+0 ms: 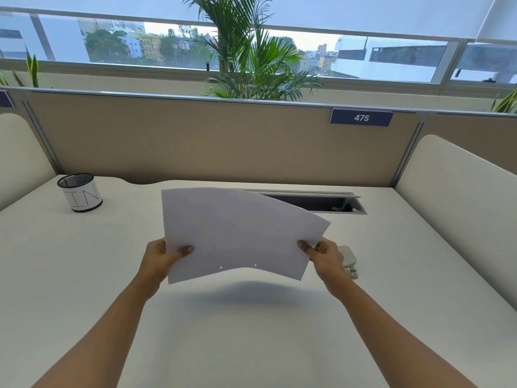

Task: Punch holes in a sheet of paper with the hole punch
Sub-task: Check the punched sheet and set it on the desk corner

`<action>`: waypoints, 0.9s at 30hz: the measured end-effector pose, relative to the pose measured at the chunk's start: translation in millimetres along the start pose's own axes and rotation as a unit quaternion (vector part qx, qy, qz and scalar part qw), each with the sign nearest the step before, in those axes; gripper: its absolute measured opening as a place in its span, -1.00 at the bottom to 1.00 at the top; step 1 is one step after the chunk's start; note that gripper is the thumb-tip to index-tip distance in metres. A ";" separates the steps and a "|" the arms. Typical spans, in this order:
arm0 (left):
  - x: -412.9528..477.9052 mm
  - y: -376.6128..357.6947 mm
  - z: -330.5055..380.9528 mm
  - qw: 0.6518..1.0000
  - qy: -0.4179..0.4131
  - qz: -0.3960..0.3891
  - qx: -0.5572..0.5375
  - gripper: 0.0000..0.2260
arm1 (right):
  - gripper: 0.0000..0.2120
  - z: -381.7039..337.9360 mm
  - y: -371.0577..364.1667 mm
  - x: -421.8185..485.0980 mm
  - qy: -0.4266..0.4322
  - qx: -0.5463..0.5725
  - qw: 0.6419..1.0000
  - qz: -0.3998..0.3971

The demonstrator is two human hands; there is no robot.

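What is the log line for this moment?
sheet: held up, two holes | left hand: grips sheet | right hand: grips sheet | hole punch: on desk

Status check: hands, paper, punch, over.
Left hand, right hand pinch sheet, held above desk. Two holes near its near edge. Hole punch behind right hand, untouched.

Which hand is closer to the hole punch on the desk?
The right hand, pinching the paper sheet by its right edge, partly hides the hole punch; the left hand holds the opposite edge, well away.
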State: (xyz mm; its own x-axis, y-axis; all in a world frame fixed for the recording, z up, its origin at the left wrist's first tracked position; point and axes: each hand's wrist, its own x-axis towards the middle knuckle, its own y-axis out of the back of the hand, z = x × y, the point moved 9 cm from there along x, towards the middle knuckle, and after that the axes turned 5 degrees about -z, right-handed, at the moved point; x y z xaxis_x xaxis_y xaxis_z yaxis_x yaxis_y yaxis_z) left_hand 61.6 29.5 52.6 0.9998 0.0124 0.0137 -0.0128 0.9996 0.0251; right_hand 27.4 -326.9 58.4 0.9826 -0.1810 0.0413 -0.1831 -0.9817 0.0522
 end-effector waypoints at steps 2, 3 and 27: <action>-1.9 0.3 -4.2 1.000 0.008 -0.005 -0.005 -0.84 | -0.89 2.6 0.3 0.9 -0.002 -0.001 1.000 -0.004; -3.0 -0.2 -7.6 1.000 0.015 -0.010 -0.008 -0.83 | -0.91 5.3 -0.1 0.5 -0.004 -0.002 1.000 -0.012; -9.5 -19.3 -22.6 0.997 0.050 -0.033 -0.046 -0.93 | -0.83 42.1 6.2 -6.2 -0.055 -0.005 0.998 -0.035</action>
State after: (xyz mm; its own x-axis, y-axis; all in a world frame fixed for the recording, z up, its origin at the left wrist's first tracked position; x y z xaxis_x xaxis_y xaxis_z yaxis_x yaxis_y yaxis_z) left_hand 52.6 10.6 29.4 0.9948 -0.0552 -0.0853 0.0493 0.9964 -0.0688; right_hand 21.6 -334.3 16.5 0.9903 -0.1182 -0.0728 -0.1139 -0.9916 0.0611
